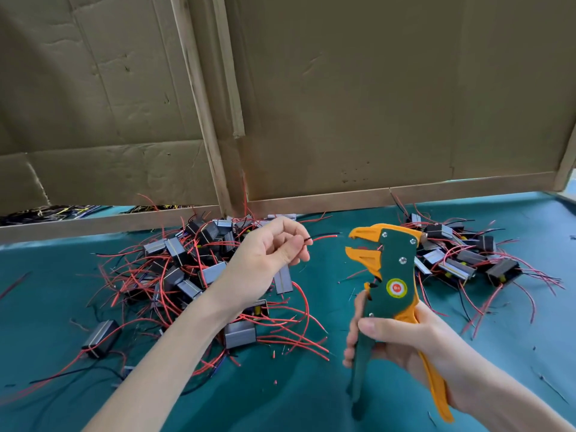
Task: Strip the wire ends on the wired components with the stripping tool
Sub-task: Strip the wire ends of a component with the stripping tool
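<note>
My left hand [268, 249] pinched a red and black wire pair [321, 237], its tips just short of the gaping orange mouth of the wire stripper [391, 275]. My right hand [402, 338] gripped the stripper's handles. Wired components [174, 263] lay heaped behind both sets of fingers on the teal cloth [280, 397], with a cardboard wall [358, 104] beyond.
</note>
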Tool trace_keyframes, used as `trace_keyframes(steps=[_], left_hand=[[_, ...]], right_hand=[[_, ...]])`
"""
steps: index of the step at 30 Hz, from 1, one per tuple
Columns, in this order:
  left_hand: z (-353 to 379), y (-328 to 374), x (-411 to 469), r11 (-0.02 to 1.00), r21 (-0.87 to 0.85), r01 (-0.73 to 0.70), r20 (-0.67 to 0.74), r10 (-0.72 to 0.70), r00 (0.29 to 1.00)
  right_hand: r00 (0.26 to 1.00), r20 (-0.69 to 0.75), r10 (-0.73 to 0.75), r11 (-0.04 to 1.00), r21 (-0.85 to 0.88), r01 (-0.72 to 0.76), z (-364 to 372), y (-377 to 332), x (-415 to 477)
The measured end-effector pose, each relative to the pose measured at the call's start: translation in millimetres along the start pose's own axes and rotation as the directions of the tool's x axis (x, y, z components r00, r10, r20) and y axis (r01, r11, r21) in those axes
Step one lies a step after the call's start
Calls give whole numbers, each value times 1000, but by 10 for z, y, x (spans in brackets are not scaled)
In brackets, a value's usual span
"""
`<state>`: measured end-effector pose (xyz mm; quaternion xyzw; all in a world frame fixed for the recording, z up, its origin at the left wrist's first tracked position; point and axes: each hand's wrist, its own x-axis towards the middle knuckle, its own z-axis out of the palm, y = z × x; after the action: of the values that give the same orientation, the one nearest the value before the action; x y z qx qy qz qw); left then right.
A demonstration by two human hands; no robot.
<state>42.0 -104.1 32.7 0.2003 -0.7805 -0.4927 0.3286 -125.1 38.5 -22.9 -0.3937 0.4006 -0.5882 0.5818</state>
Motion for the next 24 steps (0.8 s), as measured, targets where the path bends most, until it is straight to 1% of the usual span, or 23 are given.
trace_keyframes(steps=[3,6,9,12,14,17,24], left_hand=[[48,47,-16,1000,9,-22,39,22,999],[84,59,-34,1000,-18,-24,57,25,998],[103,57,-36,998,-49,-28,45,31,999],[131,57,-38,996,-77,-37,1,37,999],[148,62,-41,994,-108,-36,-23,34,999],[176,70,-43,989,-145,-17,-36,12,999],[206,108,-56,992,-128,2,-24,-5,1000]], right_hand=[[998,59,20,999,-36,-18,24,27,-9],[997,79,21,999,-48,-18,54,15,-38],[995,93,21,1000,-6,-21,66,-8,-63],[997,65,33,999,28,-35,66,-15,-77],[996,74,43,999,17,-45,76,-20,-84],[994,105,24,1000,-17,-22,88,-35,-85],[994,111,-1,1000,-26,3,64,-42,-82]])
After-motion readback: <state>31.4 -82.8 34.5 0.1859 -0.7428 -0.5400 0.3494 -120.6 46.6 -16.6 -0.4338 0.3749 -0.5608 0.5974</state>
